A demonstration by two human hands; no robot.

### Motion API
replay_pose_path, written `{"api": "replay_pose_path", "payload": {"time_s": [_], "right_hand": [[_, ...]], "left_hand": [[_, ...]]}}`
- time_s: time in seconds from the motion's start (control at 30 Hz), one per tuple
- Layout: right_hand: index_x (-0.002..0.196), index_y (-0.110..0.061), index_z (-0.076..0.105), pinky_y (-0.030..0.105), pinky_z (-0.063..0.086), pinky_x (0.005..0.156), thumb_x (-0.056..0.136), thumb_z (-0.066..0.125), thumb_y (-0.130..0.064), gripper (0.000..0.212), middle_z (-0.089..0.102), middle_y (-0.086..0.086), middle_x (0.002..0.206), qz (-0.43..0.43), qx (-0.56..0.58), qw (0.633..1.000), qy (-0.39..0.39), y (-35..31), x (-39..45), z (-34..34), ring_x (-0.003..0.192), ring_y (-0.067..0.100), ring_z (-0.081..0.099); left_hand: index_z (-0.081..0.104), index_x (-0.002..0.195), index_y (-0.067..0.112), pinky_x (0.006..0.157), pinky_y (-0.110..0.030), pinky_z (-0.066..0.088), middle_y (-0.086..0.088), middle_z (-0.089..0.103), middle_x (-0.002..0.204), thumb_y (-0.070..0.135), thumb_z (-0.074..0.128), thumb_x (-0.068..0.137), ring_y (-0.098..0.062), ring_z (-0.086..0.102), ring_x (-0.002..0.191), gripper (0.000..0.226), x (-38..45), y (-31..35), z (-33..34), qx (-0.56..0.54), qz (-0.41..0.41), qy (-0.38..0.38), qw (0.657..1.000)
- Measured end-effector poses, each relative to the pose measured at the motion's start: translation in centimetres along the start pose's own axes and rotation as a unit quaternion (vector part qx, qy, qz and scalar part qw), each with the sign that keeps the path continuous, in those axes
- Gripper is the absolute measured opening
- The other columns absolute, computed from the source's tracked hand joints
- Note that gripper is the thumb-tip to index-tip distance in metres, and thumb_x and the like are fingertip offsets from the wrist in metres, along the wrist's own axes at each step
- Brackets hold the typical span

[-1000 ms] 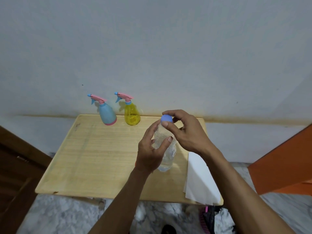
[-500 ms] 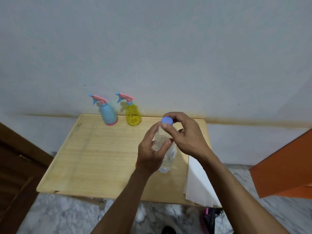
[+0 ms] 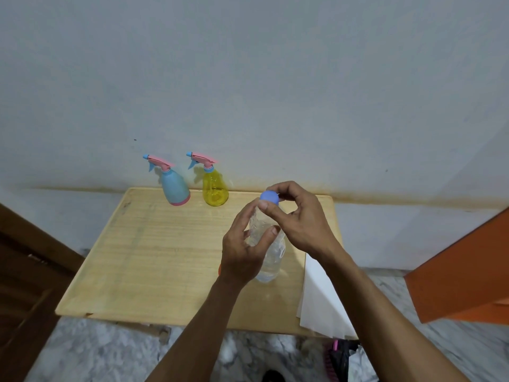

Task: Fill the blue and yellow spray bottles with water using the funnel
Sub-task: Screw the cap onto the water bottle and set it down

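Head view, looking down at a small wooden tabletop set against a pale wall. Left hand wraps the body of a clear water bottle, thumb on the near-right side, fingers curled around the left side. Bottle stands upright, base on the tabletop, right of center. Right hand pinches the bottle's blue cap between thumb and fingertips; cap sits on the neck, can't tell if it is loose or tight. Both hands are closed on the bottle, neither free.

Blue spray bottle stands at the far edge of the tabletop, close to the wall, pink trigger head with blue nozzle pointing left, pink band at the base. Yellow spray bottle is just to its right, apart from it, same kind of pink and blue trigger head, also pointing left. Both upright with heads screwed on. Both are well apart from the hands, to the far left of the water bottle.

A small orange bit peeks out at the left wrist's edge on the tabletop; mostly hidden, can't tell what it is. White paper sheet lies on the near-right corner of the tabletop, overhanging the near edge, partly under the right forearm. Orange surface at far right of frame, dark wooden furniture at left. Marbled grey floor below the tabletop.
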State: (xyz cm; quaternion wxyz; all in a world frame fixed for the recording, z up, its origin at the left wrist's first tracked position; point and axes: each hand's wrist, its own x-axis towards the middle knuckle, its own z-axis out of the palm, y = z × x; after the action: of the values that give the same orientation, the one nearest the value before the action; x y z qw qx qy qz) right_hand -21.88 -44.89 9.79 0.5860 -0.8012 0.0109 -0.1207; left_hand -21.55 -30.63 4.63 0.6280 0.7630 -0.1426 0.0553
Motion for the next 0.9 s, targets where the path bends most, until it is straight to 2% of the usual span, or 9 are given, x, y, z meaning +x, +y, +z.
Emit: {"api": "replay_pose_path", "payload": {"time_s": [0.13,0.27,0.47,0.53,0.63,0.73,0.8,0.83,0.9], "right_hand": [[0.112,-0.026,0.071,0.022,0.046,0.077,0.092,0.074,-0.032,0.021,0.070,-0.018,0.114,0.000,0.010,0.999,-0.036,0.1,-0.1,-0.6,0.106,0.002,0.064],[0.107,-0.025,0.069,0.025,0.046,0.075,0.090,0.076,-0.035,0.021,0.072,-0.016,0.107,-0.001,0.007,1.000,-0.017,0.2,0.1,-0.5,0.106,0.005,0.064],[0.105,-0.025,0.069,0.024,0.045,0.075,0.089,0.076,-0.038,0.022,0.072,-0.014,0.104,-0.009,0.009,1.000,-0.016,0.3,0.2,-0.2,0.106,0.006,0.065],[0.107,-0.027,0.069,0.024,0.045,0.076,0.088,0.076,-0.039,0.024,0.072,-0.015,0.106,-0.009,0.014,1.000,-0.010,0.5,0.0,-0.2,0.107,0.007,0.064],[0.109,-0.033,0.068,0.030,0.047,0.080,0.087,0.076,-0.043,0.025,0.072,-0.015,0.110,0.005,0.022,1.000,0.009,1.3,-0.5,0.3,0.111,0.009,0.063],[0.114,-0.039,0.065,0.034,0.048,0.093,0.084,0.074,-0.049,0.033,0.069,-0.018,0.116,0.010,0.010,0.999,0.040,2.3,-1.3,1.4,0.116,0.008,0.060],[0.119,-0.039,0.062,0.037,0.050,0.097,0.083,0.072,-0.052,0.040,0.067,-0.020,0.120,0.002,0.007,0.998,0.068,2.8,-1.8,2.5,0.118,0.011,0.059],[0.121,-0.036,0.061,0.037,0.050,0.098,0.082,0.071,-0.054,0.044,0.066,-0.020,0.122,-0.007,0.001,0.996,0.084,3.1,-2.0,3.0,0.119,0.012,0.059],[0.124,-0.034,0.060,0.031,0.048,0.100,0.083,0.067,-0.058,0.048,0.064,-0.021,0.124,-0.024,-0.016,0.993,0.116,3.6,-2.3,4.1,0.120,0.012,0.059]], "left_hand": [[0.053,0.138,0.030,0.090,-0.013,0.049,0.019,0.058,0.136,0.032,0.071,0.083,0.004,0.052,0.126,0.058,0.0,-0.1,-0.2,-0.018,-0.008,0.001,1.000],[0.053,0.139,0.026,0.089,-0.010,0.047,0.015,0.059,0.136,0.026,0.071,0.084,0.004,0.052,0.127,0.058,-0.1,0.0,0.1,-0.018,-0.007,0.000,1.000],[0.051,0.142,0.026,0.091,-0.011,0.046,0.016,0.057,0.140,0.033,0.070,0.084,0.003,0.049,0.131,0.061,0.1,-0.2,-0.1,-0.025,-0.016,-0.014,0.999],[0.049,0.144,0.028,0.092,-0.010,0.045,0.019,0.055,0.141,0.029,0.071,0.086,0.006,0.048,0.131,0.062,0.1,-0.1,-0.3,-0.041,-0.029,-0.038,0.998],[0.040,0.149,0.030,0.102,-0.019,0.044,0.016,0.049,0.147,0.027,0.065,0.087,0.004,0.044,0.135,0.067,0.4,-0.9,-2.1,-0.030,-0.032,-0.067,0.997],[0.045,0.145,0.029,0.102,-0.027,0.047,0.005,0.056,0.141,0.017,0.062,0.085,-0.004,0.051,0.131,0.063,0.3,-3.2,-5.2,-0.031,-0.081,0.047,0.995],[0.052,0.138,0.027,0.100,-0.035,0.051,0.003,0.061,0.133,0.013,0.068,0.089,-0.006,0.056,0.124,0.053,-0.5,-5.4,-6.9,0.024,-0.132,0.120,0.984],[0.054,0.136,0.026,0.099,-0.039,0.052,0.001,0.062,0.131,0.014,0.071,0.089,-0.008,0.057,0.123,0.051,-1.0,-6.7,-7.5,0.062,-0.157,0.130,0.977],[0.056,0.135,0.023,0.097,-0.042,0.052,0.000,0.063,0.130,0.022,0.076,0.085,-0.016,0.059,0.121,0.054,-2.1,-9.4,-7.9,0.153,-0.180,0.100,0.967]]}}
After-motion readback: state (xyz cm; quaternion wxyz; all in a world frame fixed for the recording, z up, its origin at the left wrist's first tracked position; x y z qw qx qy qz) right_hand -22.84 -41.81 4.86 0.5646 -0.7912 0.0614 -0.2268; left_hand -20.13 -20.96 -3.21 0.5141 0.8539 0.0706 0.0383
